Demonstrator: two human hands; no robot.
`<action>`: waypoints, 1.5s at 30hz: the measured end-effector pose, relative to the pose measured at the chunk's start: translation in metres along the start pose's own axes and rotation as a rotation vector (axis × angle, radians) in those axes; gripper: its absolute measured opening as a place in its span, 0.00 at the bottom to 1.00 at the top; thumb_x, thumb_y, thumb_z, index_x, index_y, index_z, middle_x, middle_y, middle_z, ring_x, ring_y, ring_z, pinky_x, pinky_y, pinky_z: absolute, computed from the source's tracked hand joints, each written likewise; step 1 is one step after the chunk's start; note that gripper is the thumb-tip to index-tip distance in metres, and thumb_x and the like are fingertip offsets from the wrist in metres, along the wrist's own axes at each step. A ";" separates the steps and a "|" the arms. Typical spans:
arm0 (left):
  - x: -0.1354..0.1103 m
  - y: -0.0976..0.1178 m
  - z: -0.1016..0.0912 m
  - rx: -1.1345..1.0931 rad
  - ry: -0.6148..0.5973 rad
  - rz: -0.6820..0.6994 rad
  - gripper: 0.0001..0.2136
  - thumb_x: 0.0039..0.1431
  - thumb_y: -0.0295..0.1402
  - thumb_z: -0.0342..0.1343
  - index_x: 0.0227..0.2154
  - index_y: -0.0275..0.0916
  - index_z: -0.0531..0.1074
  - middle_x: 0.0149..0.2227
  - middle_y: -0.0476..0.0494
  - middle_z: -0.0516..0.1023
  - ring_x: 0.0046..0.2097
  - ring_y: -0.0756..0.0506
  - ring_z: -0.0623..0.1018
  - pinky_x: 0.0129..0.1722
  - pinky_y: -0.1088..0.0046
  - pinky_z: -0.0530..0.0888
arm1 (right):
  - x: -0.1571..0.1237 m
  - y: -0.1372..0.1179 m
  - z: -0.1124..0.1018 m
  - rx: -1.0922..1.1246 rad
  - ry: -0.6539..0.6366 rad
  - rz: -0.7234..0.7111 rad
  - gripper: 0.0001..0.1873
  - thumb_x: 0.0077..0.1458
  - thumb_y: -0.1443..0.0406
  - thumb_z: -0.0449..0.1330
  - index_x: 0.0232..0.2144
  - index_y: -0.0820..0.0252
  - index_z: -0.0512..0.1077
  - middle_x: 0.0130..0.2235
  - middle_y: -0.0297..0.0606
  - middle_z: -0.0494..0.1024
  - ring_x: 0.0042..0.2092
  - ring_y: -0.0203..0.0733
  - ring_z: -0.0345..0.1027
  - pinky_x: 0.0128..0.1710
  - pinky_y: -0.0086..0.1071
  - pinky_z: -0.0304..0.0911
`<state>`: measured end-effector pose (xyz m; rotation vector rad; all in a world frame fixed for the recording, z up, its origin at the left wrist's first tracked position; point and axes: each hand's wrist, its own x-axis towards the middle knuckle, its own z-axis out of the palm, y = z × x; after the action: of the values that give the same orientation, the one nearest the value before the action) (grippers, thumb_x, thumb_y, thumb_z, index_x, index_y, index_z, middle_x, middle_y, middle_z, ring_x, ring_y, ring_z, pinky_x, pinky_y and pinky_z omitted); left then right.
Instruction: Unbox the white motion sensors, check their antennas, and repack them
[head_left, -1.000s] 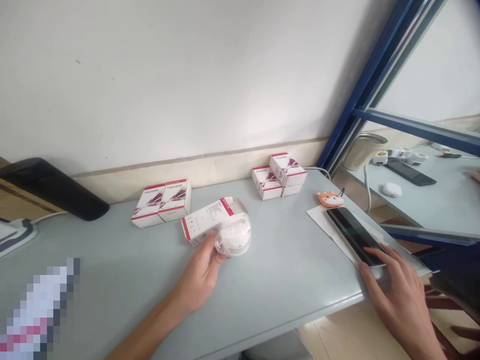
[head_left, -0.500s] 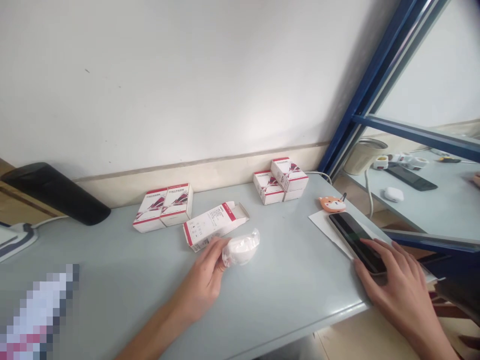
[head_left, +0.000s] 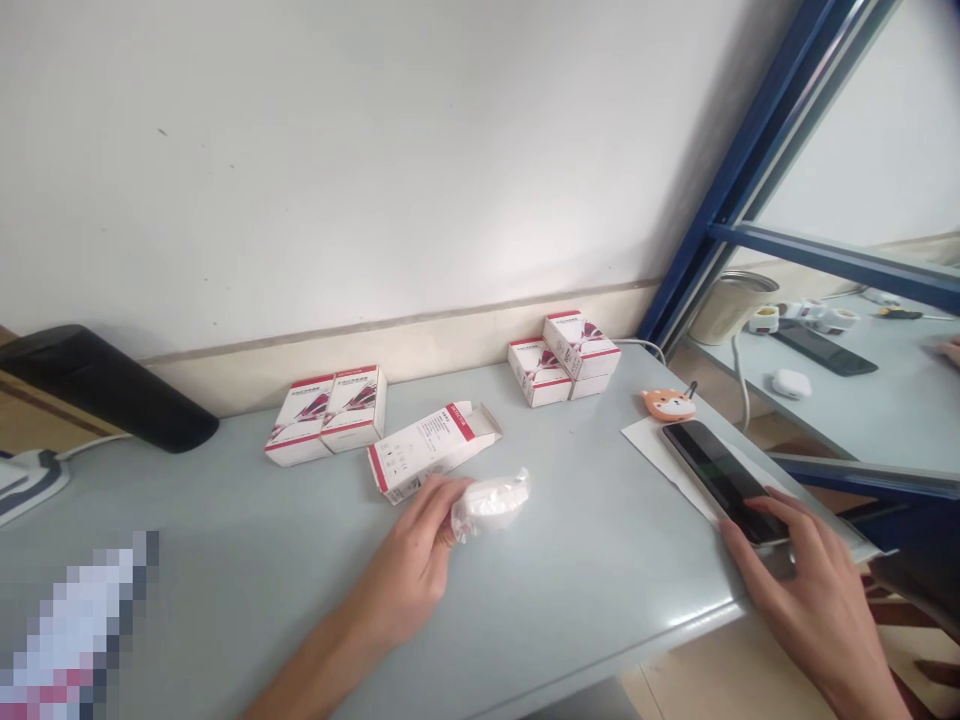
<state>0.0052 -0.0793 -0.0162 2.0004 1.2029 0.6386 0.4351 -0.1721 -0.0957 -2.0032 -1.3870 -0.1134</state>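
Between its thumb and fingers, my left hand [head_left: 416, 560] pinches a rounded white device [head_left: 493, 499] wrapped in clear plastic, held just above the desk. Close behind it lies a white and red box [head_left: 431, 445] with its right end flap open. My right hand [head_left: 814, 590] is spread around the near end of a dark phone [head_left: 716, 475], fingertips at its screen and thumb along its left side. The phone rests on a white sheet of paper [head_left: 649, 450] at the desk's right side.
Red-and-white boxes stand by the wall in a left pair [head_left: 326, 415] and a right stack [head_left: 566, 358]. An orange animal-face case [head_left: 667, 404] sits beyond the phone. A black object [head_left: 112, 385] leans at left. A blue-framed glass panel [head_left: 840, 260] borders the right.
The wrapped white device has shifted slightly right and tilted in my left hand. My right hand has drawn back a little towards me, uncovering more of the phone.
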 end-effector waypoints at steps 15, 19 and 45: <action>-0.001 -0.001 0.000 0.014 0.052 0.009 0.20 0.75 0.33 0.43 0.64 0.49 0.70 0.56 0.39 0.76 0.50 0.41 0.77 0.52 0.66 0.78 | 0.004 0.000 -0.009 -0.028 -0.038 0.259 0.41 0.47 0.34 0.64 0.52 0.52 0.69 0.54 0.55 0.78 0.55 0.80 0.73 0.51 0.69 0.69; -0.001 -0.001 0.000 0.016 0.047 0.011 0.19 0.76 0.33 0.43 0.63 0.49 0.70 0.54 0.39 0.76 0.48 0.41 0.77 0.52 0.65 0.78 | 0.002 0.008 -0.011 0.020 -0.052 0.204 0.32 0.49 0.35 0.64 0.42 0.50 0.67 0.56 0.53 0.79 0.54 0.74 0.75 0.50 0.63 0.70; 0.000 -0.006 0.001 0.051 0.064 0.035 0.20 0.78 0.36 0.41 0.67 0.50 0.67 0.55 0.40 0.76 0.56 0.39 0.78 0.54 0.63 0.79 | 0.083 -0.012 0.002 -0.210 -0.369 0.035 0.43 0.58 0.47 0.61 0.72 0.44 0.59 0.61 0.50 0.75 0.60 0.70 0.72 0.55 0.56 0.68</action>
<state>0.0027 -0.0777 -0.0217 2.0616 1.2349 0.7003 0.4597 -0.1033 -0.0552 -2.3070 -1.6202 0.1390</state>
